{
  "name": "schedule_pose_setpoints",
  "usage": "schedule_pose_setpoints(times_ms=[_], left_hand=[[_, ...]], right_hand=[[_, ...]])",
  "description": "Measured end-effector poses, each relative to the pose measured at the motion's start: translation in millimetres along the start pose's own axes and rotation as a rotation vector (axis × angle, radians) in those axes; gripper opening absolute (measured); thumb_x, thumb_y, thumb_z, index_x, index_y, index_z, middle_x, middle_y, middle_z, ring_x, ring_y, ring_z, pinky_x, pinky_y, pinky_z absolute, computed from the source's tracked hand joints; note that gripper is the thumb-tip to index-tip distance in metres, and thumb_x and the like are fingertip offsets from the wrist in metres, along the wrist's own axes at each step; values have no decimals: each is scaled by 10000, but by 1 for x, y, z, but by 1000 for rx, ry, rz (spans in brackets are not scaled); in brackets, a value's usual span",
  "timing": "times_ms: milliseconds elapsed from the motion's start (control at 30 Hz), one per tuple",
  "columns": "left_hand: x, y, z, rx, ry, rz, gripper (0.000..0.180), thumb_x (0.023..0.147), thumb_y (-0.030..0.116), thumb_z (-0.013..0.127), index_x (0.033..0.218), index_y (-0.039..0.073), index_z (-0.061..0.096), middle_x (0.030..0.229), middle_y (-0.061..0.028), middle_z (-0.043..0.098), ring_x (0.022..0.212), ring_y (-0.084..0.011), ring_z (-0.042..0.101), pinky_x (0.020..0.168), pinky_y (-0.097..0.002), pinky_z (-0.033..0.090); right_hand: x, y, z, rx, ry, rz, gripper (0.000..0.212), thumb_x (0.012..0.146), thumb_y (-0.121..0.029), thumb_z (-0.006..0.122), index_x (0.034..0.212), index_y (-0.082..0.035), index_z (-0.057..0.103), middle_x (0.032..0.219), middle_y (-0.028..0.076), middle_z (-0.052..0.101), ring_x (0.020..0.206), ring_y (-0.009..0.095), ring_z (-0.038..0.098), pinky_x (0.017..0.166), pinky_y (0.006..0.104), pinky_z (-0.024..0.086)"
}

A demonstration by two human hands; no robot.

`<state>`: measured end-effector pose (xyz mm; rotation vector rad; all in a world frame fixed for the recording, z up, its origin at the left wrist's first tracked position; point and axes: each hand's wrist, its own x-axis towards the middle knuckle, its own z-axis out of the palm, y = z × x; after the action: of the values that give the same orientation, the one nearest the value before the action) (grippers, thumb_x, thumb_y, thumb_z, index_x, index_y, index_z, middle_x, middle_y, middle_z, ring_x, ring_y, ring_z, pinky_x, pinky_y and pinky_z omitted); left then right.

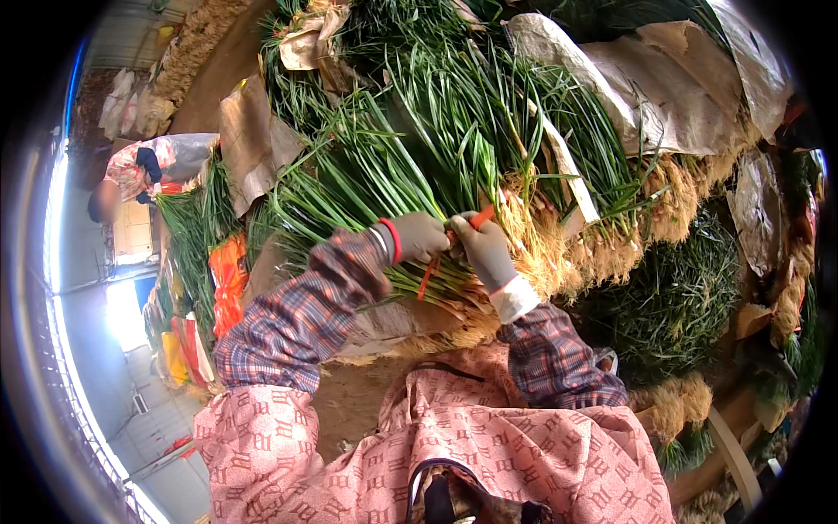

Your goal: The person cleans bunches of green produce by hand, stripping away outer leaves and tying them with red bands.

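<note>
My left hand (417, 237), in a grey glove with a red band at the wrist, is closed at the middle of a bunch of green onions (436, 293). Beside it my right hand (487, 251), gloved in grey with a white cuff, pinches an orange-red tie strip (482, 217). The strip passes between both hands, and part of it crosses the stems below them. Long green leaves (358, 179) spread away from me to the upper left. Pale stem ends and stringy roots point toward the lower right. My left fingertips are partly hidden.
More rooted onions (607, 249) lie in a heap to the right, with brown-white sacking (646, 83) above. Loose green leaves (668, 297) are piled at the right. Another person (144, 166) bends over leaves at the far left, near an orange bag (229, 279).
</note>
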<state>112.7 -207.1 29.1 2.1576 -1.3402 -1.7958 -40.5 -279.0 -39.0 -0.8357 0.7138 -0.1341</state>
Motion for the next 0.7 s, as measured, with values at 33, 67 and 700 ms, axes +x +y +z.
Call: schedule_pose_setpoints(times_ms=[33, 67, 700], left_hand=[[2, -8, -3, -600, -110, -126, 183, 895, 134, 529, 915, -37, 592, 865, -115, 625, 745, -210, 620, 693, -356, 521], [2, -17, -5, -1184, -141, -322, 162, 934, 89, 507, 950, -50, 589, 940, -91, 638, 774, -176, 628, 728, -344, 548], [8, -20, -13, -554, 97, -291, 243, 828, 210, 696, 889, -25, 678, 738, -66, 654, 652, -140, 626, 586, -255, 520]], right_hand=[[-6, 3, -3, -41, 4, 1, 182, 951, -174, 566, 914, -16, 650, 695, 8, 593, 584, 65, 526, 528, 210, 413], [-13, 5, -6, -340, -14, -68, 211, 963, -214, 543, 903, -29, 624, 700, 72, 606, 592, 162, 579, 547, 294, 455], [-8, 26, 6, -993, 52, -519, 180, 852, -248, 635, 847, -77, 578, 799, 131, 619, 778, 355, 616, 635, 463, 472]])
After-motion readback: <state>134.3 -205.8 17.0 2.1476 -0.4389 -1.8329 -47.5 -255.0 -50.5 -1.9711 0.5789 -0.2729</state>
